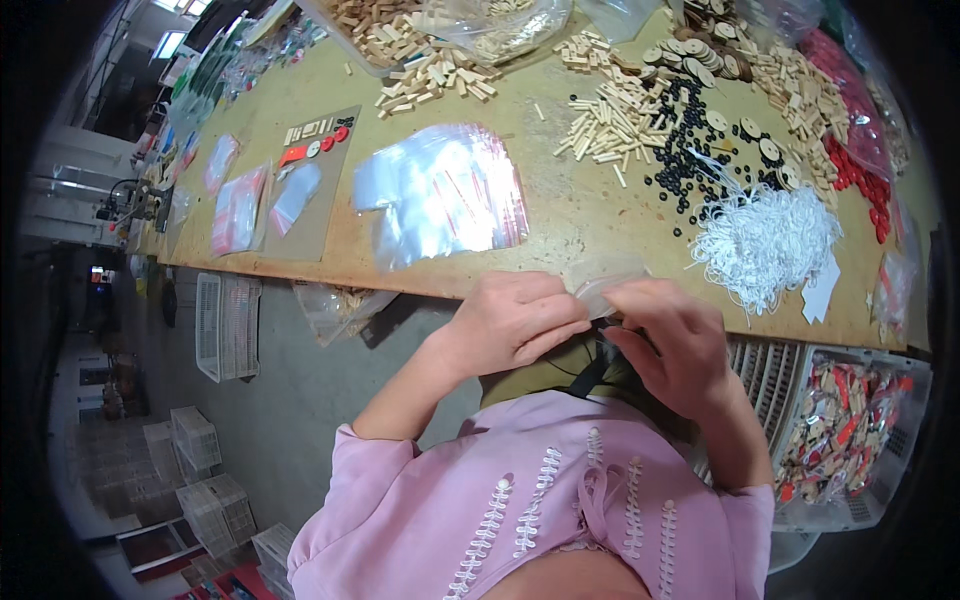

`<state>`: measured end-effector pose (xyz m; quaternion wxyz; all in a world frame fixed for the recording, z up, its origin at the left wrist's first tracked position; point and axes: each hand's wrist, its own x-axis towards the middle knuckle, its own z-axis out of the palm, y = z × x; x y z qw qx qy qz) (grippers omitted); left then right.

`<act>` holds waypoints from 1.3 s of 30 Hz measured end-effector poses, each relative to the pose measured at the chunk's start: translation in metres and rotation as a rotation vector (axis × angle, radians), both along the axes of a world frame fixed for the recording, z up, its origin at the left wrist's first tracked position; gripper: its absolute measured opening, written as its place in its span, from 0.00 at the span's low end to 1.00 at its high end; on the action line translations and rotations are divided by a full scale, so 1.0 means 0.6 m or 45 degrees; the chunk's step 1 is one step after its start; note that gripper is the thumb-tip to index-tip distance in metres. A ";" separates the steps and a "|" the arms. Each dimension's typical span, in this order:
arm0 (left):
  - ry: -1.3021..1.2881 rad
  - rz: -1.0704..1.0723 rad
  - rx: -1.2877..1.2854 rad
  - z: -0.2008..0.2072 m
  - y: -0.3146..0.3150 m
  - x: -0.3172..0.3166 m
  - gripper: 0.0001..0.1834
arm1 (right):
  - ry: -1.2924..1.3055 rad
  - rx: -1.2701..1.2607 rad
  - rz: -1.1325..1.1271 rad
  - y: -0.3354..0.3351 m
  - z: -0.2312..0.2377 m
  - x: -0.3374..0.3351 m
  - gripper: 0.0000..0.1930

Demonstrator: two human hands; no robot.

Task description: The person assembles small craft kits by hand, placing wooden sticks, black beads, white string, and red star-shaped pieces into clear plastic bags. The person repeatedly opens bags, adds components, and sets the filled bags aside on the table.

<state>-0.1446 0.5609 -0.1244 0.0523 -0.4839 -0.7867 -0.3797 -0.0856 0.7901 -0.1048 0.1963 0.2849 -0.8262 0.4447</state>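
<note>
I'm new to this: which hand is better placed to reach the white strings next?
Probably the right hand: it's nearer the white strings than the left hand, though busy at a clear bag.

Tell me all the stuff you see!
Worn flat table: one, yellowish, across top
Small wooden blocks: many, tan, far middle
Thin wooden sticks: many, cream, right of blocks
Tiny round pieces: many, black, beside sticks
Flat wooden discs: many, tan, far right
Glossy small pieces: many, red, right edge
Tangled thin string: one heap, white, near right
Flat plastic bags: several piles, clear, middle and left
Thin rectangular board: one, brown, left
Slatted plastic crates: several, white, both sides
Filled plastic packets: many, multicoloured, right crate
Soft plastic bag: one, translucent, centre
Left hand, right hand: one each, bare, holding soft bag
</note>
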 end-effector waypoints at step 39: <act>-0.760 -0.362 -0.044 0.071 0.051 -0.209 0.16 | -0.269 -0.192 0.103 0.040 -0.010 -0.065 0.10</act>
